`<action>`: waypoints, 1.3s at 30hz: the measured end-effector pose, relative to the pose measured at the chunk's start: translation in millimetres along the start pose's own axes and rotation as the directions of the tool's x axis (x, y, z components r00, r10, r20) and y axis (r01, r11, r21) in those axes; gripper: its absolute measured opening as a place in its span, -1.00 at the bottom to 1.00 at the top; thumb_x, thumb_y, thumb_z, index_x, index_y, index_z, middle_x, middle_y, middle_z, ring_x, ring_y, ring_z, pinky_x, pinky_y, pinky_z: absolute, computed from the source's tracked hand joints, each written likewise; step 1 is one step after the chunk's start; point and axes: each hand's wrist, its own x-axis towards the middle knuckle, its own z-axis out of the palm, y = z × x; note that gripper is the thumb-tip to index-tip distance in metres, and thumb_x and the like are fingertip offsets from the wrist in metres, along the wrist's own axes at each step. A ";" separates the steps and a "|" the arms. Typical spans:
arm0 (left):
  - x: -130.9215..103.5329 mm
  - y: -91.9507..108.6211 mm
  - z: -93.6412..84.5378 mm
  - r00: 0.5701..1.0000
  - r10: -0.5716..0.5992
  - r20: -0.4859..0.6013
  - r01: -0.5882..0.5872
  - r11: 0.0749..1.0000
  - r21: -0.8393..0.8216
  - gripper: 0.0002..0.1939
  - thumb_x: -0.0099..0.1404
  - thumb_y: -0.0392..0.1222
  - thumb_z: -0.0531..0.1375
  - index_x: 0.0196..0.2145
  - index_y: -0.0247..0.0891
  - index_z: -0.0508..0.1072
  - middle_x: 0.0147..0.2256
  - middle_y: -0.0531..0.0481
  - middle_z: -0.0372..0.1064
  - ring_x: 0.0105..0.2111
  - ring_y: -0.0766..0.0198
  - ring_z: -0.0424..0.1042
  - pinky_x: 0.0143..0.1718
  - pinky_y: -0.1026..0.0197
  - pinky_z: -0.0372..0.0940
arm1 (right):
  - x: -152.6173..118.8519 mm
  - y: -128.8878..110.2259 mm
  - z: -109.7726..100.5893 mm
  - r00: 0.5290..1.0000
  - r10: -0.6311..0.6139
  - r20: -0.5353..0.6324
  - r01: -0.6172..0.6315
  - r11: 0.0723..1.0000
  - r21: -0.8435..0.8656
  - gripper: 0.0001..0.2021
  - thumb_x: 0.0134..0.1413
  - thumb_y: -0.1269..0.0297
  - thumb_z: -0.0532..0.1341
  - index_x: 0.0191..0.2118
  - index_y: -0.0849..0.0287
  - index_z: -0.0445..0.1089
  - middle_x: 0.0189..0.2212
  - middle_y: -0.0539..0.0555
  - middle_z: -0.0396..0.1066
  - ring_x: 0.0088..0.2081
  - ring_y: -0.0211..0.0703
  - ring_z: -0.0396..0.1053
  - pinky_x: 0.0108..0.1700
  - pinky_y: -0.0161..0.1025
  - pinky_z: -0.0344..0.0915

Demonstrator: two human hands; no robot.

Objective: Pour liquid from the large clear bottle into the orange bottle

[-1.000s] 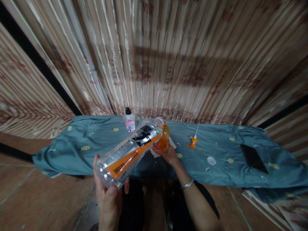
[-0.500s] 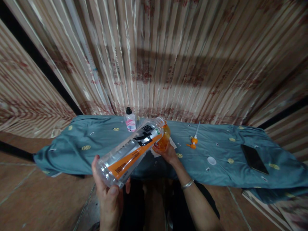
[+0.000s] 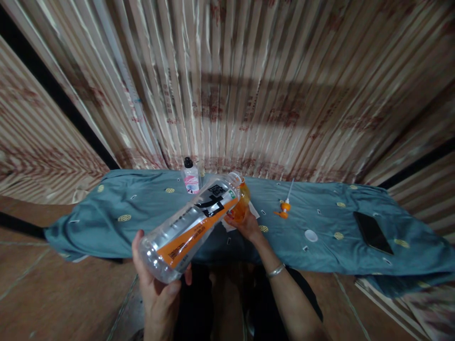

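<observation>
While the large clear bottle [image 3: 192, 225] lies tilted above the near edge of the covered table, its base toward the person and its neck raised away to the right, its open end sits at the top of the orange bottle [image 3: 242, 204]; whether the two rims touch is hard to tell. The left hand [image 3: 158, 291] comes up from below, palm upward, thumb and fingers spread around the base of the large clear bottle. The right hand [image 3: 247, 226] reaches in from the lower right, its fingers wrapped around the lower part of the orange bottle, the forearm slanting back past a silver bracelet [image 3: 276, 271] at the wrist. White paper [image 3: 253, 212] shows beneath and beside that hand. Teal patterned cloth [image 3: 117, 239] covers the table in loose folds. On it a small black-capped bottle [image 3: 191, 181] stands behind the large one, while an orange pump [image 3: 285, 207], a white disc [image 3: 311, 236] and a dark phone [image 3: 372, 233] lie to the right. Behind rises a striped curtain [image 3: 227, 94] with reddish prints, flanked by black poles [image 3: 71, 106]; brown tiled floor [image 3: 53, 289] shows below.
</observation>
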 end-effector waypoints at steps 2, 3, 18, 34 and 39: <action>-0.8 1.7 -0.4 1.000 0.002 -0.005 -0.002 1.000 0.014 0.42 -0.06 0.09 0.81 0.63 0.15 0.25 -0.06 0.02 0.60 -0.50 0.27 0.53 -0.53 0.25 0.43 | -0.3 -0.8 -0.3 1.000 0.002 0.001 -0.002 1.000 -0.005 -0.18 0.07 0.06 0.68 0.39 0.13 0.46 0.12 0.29 0.77 0.26 0.41 0.73 0.36 0.27 0.62; -0.8 2.4 -1.0 1.000 -0.003 -0.016 0.004 1.000 0.028 0.45 -0.09 0.03 0.82 0.64 0.14 0.25 -0.05 0.02 0.60 -0.49 0.28 0.53 -0.52 0.26 0.43 | -0.4 -1.2 -0.2 1.000 0.001 0.000 -0.001 1.000 -0.005 -0.18 0.07 0.06 0.68 0.39 0.12 0.46 0.12 0.28 0.77 0.27 0.40 0.73 0.36 0.27 0.62; 1.2 1.2 1.8 0.999 0.002 -0.045 0.004 0.991 0.133 0.46 0.00 -0.07 0.77 0.69 0.10 0.14 -0.18 0.12 0.51 -0.54 0.35 0.44 -0.51 0.28 0.38 | 0.1 -1.7 0.7 1.000 0.016 -0.002 -0.017 0.999 -0.044 -0.26 0.10 0.09 0.65 0.33 0.07 0.45 0.07 0.23 0.78 0.24 0.40 0.74 0.32 0.27 0.65; 8.5 0.2 0.7 0.999 0.046 -0.026 -0.042 0.991 0.130 0.00 -0.09 -0.08 0.77 0.24 -0.10 0.45 -0.12 0.01 0.56 -0.49 0.33 0.44 -0.55 0.33 0.23 | 1.8 0.1 1.6 1.000 0.008 0.011 -0.007 1.000 -0.029 -0.24 0.10 0.09 0.66 0.34 0.08 0.43 0.13 0.27 0.76 0.27 0.41 0.73 0.35 0.26 0.62; 8.9 -0.4 0.0 0.998 0.054 -0.010 -0.053 0.991 0.121 -0.01 -0.05 -0.11 0.76 0.24 -0.09 0.41 -0.12 0.00 0.59 -0.50 0.33 0.45 -0.53 0.33 0.24 | 2.9 2.0 2.6 1.000 0.000 -0.013 0.000 1.000 -0.028 -0.27 0.08 0.09 0.66 0.31 0.04 0.45 0.09 0.23 0.77 0.27 0.44 0.73 0.34 0.33 0.62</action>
